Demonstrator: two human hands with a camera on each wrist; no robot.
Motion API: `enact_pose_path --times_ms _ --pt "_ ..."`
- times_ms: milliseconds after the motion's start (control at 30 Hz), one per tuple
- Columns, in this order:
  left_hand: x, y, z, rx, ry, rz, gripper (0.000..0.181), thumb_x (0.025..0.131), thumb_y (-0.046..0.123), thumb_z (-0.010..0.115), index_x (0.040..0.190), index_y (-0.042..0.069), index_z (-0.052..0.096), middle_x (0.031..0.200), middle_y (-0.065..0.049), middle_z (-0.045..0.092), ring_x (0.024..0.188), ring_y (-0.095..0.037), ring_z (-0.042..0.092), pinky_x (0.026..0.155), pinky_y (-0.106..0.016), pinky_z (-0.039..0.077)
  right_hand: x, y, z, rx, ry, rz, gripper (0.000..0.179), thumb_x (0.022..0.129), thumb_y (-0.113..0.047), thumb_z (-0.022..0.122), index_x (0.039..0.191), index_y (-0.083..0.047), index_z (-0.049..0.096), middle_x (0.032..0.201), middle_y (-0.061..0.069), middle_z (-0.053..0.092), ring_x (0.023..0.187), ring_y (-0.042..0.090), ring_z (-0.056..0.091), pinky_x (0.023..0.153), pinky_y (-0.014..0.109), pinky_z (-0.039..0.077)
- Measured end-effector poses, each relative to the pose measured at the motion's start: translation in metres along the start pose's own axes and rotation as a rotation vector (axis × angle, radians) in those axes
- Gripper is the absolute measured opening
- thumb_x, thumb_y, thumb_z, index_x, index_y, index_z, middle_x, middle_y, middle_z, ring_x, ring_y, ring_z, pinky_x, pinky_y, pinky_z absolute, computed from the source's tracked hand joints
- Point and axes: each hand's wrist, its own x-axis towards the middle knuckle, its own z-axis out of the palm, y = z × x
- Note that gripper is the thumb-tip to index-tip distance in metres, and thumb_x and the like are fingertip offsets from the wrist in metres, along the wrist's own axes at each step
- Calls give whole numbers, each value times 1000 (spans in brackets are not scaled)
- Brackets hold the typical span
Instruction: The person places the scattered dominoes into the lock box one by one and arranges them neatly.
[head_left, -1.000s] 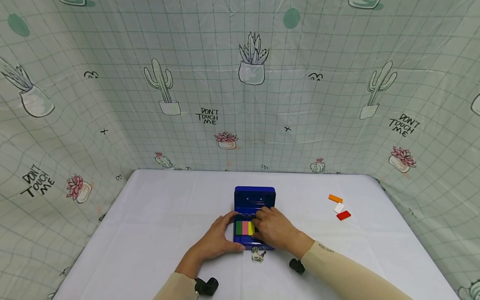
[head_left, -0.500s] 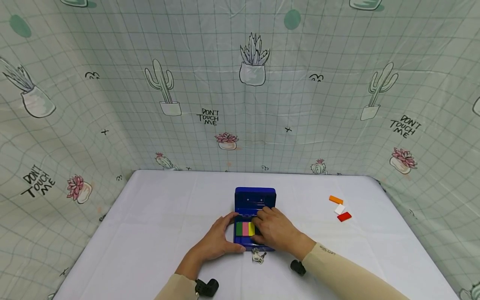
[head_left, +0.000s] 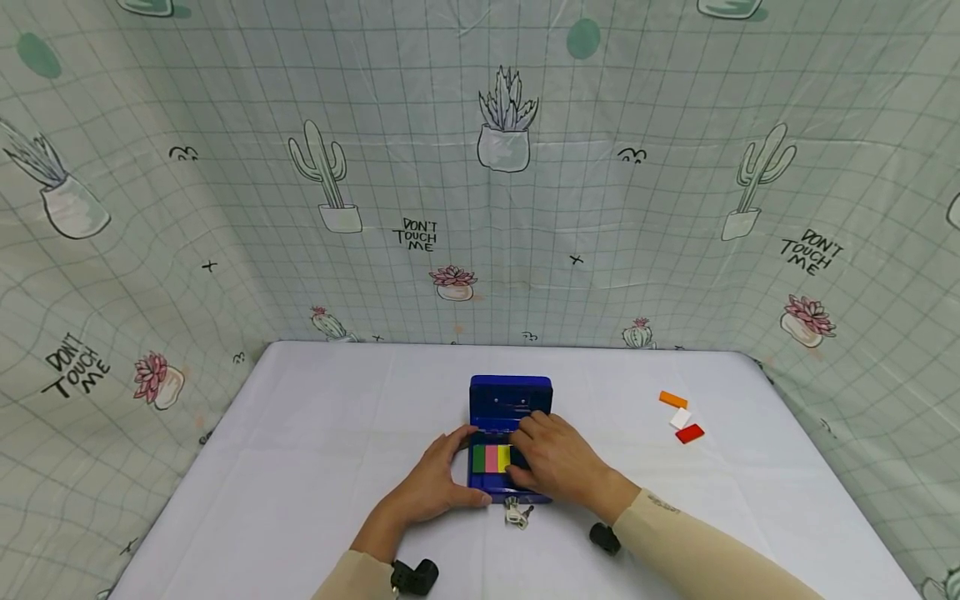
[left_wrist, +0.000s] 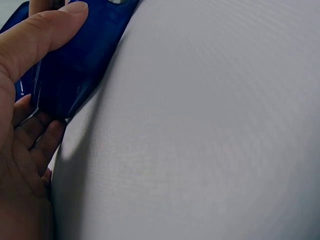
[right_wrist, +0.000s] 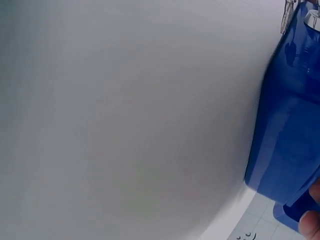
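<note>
A blue cash box with its lid raised stands on the white table. Green, pink and yellow blocks lie side by side in its left part. My left hand grips the box's left side, thumb at the front and fingers toward the back. In the left wrist view its thumb lies along the blue wall. My right hand reaches into the box's right half, fingers bent just right of the yellow block. Whether it holds anything there is hidden.
Small keys hang at the front of the box. To the right lie an orange block, a white block and a red block. A patterned cloth hangs behind the table.
My right hand has shifted slightly to the right, so the yellow block shows more fully. The left hand keeps its place on the box.
</note>
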Motion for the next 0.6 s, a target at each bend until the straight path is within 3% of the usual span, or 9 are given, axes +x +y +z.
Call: enact_pose_path --times_ms 300,600 --pt "-2 2 0 -17 9 1 107 74 41 95 162 19 38 162 -11 45 152 -38 36 123 -70 26 -17 16 -9 23 81 24 32 93 -43 77 98 -13 68 88 -2 58 82 16 48 72 30 44" --pt "-1 1 3 -9 17 -20 108 74 41 96 162 19 38 163 -12 45 152 -38 36 123 -71 26 -47 48 -16 24 142 100 24 87 -31 80 96 -11 71 88 0 63 83 19 54 71 31 45"
